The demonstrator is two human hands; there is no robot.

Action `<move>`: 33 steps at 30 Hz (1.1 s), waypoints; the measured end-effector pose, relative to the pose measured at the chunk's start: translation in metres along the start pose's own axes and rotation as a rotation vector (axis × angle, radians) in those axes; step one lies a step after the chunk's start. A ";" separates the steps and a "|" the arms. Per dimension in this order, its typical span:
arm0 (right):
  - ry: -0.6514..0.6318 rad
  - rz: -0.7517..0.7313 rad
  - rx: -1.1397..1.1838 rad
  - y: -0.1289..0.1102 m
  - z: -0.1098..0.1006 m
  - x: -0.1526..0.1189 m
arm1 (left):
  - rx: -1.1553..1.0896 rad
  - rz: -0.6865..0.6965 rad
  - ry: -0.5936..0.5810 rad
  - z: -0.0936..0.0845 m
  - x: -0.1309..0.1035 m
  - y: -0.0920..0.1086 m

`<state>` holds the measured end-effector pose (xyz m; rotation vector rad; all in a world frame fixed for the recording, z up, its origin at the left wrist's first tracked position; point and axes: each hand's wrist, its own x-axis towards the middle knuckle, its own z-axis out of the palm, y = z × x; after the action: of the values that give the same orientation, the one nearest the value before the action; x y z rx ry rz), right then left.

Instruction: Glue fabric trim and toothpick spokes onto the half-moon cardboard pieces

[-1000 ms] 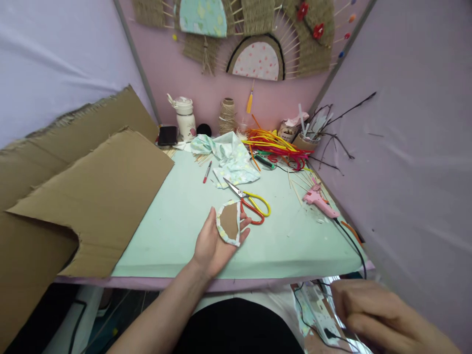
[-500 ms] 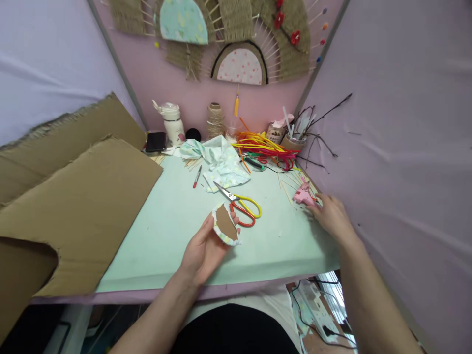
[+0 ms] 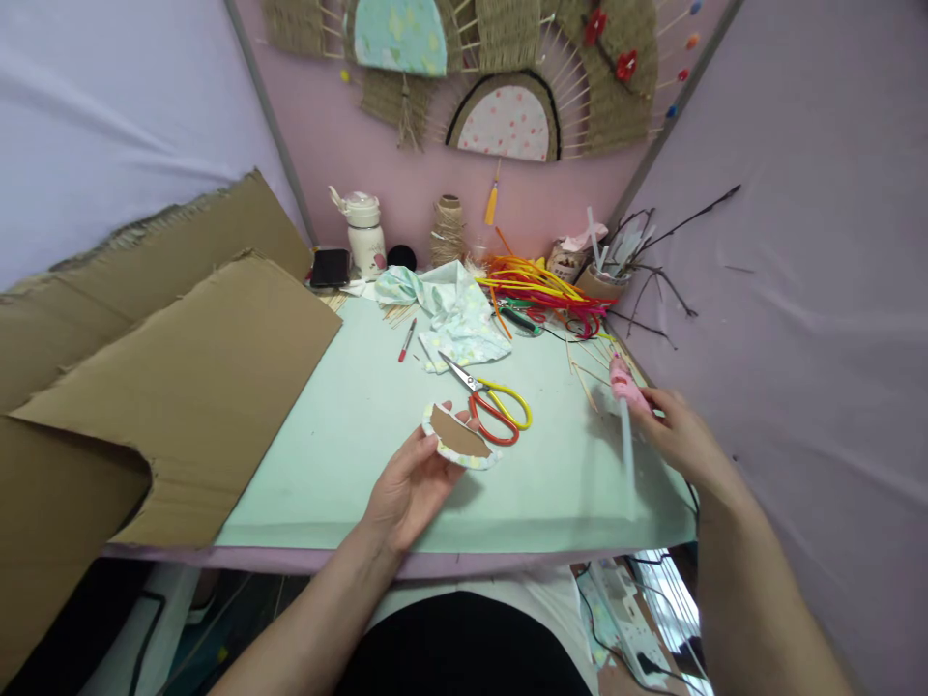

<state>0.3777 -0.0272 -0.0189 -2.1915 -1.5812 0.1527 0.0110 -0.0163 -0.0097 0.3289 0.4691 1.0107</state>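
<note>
Glue gun (image 3: 624,383) clasped in right hand (image 3: 680,437); cardboard piece (image 3: 458,434), pinched in left hand (image 3: 412,491), lies between eight and nine o'clock from gun.

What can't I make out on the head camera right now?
All in the head view:
- Underside of the half-round piece: turned away, over the left hand.
- Trigger of the pink glue gun: hidden by the right hand.
- Any glue on its nozzle: too small.
- Under the crumpled cloth: covered.
- Woven wall hanging's top: cut off by the frame.

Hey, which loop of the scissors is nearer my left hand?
The red loop, close by your left hand; the yellow loop lies beyond it.
</note>
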 end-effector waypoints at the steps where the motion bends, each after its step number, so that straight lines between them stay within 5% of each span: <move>1: -0.010 0.012 0.124 -0.006 -0.003 -0.007 | 0.013 0.007 -0.001 -0.001 0.000 -0.001; 7: -0.013 0.203 0.913 -0.040 -0.004 -0.042 | 0.116 0.048 0.046 -0.002 0.000 -0.002; 10: -0.112 0.185 1.056 -0.063 -0.001 -0.065 | 0.219 0.097 0.048 -0.001 0.000 -0.005; 16: -0.324 -0.036 0.787 -0.104 0.002 -0.109 | 0.449 0.300 0.022 -0.001 -0.002 -0.012; 23: -0.285 -0.182 0.564 -0.120 0.010 -0.117 | 0.515 0.396 -0.024 0.003 -0.008 -0.014; 33: -0.249 -0.202 0.478 -0.122 0.014 -0.114 | 0.493 0.382 -0.011 0.005 -0.011 -0.015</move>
<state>0.2264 -0.0980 0.0002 -1.6845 -1.6734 0.6884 0.0200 -0.0338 -0.0102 0.8895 0.6606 1.2557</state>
